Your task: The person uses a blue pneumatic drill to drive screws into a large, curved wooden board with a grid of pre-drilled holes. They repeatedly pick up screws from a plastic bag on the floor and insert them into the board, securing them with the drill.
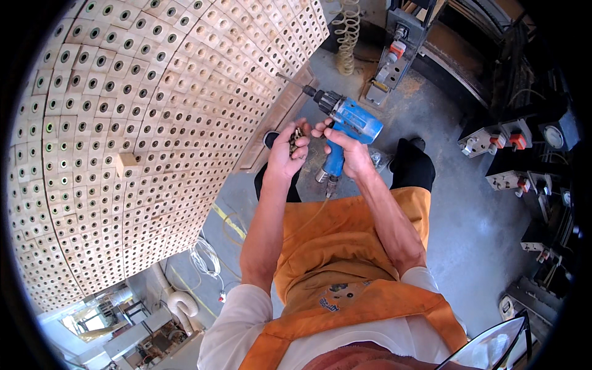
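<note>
Block stack: on the left we see row upon row of pale wooden blocks (154, 145), each with a round hole; the holes at left are lined with dark metal rings, many toward the far right are bare.
Jutting block: one block (125, 165) stands out from the stack's face.
Ducting: near left, a pale flexible hose (182, 303) curves over the floor.
Cable: to its right, a white cable (205, 258) lies in loops.
Wooden panel: beside the stack's right edge we have a brown framed panel (285, 111).
Left hand: our left hand (285, 151) is cupped, fingers curled around small metal pieces (296, 143).
Drill: the blue drill (354, 122) is mid-scene, just right of the left hand, its slim bit pointing far left toward the blocks; we cannot tell whether the tip touches them.
Right hand: our right hand (350, 148) grasps the drill's handle; we cannot tell whether its fingertips also pinch a small piece.
Apron: nearer us hangs our orange apron (336, 231).
Coiled hose: far off, a cream spiral hose (347, 37) hangs.
Machinery: on the right we see metal units with orange switches (517, 142).
</note>
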The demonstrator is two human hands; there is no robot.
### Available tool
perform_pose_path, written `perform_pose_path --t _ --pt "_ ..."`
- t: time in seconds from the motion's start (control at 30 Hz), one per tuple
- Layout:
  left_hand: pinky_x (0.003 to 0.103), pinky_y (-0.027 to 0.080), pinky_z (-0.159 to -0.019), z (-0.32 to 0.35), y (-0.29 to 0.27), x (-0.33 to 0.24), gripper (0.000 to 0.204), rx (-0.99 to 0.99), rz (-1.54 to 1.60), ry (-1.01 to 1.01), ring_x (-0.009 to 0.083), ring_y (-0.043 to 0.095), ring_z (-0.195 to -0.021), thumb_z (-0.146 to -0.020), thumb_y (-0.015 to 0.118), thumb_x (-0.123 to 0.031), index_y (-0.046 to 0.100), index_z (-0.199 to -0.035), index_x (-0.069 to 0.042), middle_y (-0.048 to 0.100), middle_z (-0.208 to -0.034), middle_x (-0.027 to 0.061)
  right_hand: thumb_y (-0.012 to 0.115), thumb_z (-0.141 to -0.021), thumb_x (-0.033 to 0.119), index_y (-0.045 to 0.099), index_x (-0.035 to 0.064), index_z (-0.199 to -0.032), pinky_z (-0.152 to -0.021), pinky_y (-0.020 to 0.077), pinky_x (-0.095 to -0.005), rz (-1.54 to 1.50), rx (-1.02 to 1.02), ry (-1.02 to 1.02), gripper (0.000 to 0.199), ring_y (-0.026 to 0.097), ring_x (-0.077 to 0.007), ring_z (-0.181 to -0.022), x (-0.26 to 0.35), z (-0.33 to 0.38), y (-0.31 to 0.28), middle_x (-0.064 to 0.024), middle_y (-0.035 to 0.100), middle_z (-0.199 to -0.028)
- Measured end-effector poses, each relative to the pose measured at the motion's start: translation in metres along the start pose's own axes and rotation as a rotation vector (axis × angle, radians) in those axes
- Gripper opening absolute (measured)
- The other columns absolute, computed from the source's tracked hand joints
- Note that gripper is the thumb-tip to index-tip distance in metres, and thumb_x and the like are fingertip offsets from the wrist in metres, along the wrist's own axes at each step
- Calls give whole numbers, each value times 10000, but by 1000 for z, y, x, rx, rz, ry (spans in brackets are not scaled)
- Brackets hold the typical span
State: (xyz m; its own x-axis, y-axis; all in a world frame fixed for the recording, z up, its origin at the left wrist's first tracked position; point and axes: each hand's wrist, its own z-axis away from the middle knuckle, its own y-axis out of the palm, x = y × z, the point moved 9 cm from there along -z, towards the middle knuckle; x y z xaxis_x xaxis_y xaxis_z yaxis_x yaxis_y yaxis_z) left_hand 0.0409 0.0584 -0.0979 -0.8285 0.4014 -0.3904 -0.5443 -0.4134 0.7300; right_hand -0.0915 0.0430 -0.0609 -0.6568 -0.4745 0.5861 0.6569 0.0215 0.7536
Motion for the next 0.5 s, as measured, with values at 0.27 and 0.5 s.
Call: perform_pose_path --t 0.27,0.5 --pt "158 282 -369 -3 5 -4 138 66 -98 37 33 417 -540 -964 515 -213 520 -1010 -83 524 -812 -2 619 -849 44 553 42 -1073 -616 460 -264 -24 -27 -29 234 645 -207 -969 4 27 -33 -88 649 -1013" --pt "168 309 -401 -21 22 -39 234 31 -297 138 65 427 -582 -972 486 -197 529 -1143 -42 526 -827 26 620 -833 27 557 46 -1069 -611 467 -266 -38 -63 40 245 640 -212 -973 -6 44 -50 -89 642 -1012"
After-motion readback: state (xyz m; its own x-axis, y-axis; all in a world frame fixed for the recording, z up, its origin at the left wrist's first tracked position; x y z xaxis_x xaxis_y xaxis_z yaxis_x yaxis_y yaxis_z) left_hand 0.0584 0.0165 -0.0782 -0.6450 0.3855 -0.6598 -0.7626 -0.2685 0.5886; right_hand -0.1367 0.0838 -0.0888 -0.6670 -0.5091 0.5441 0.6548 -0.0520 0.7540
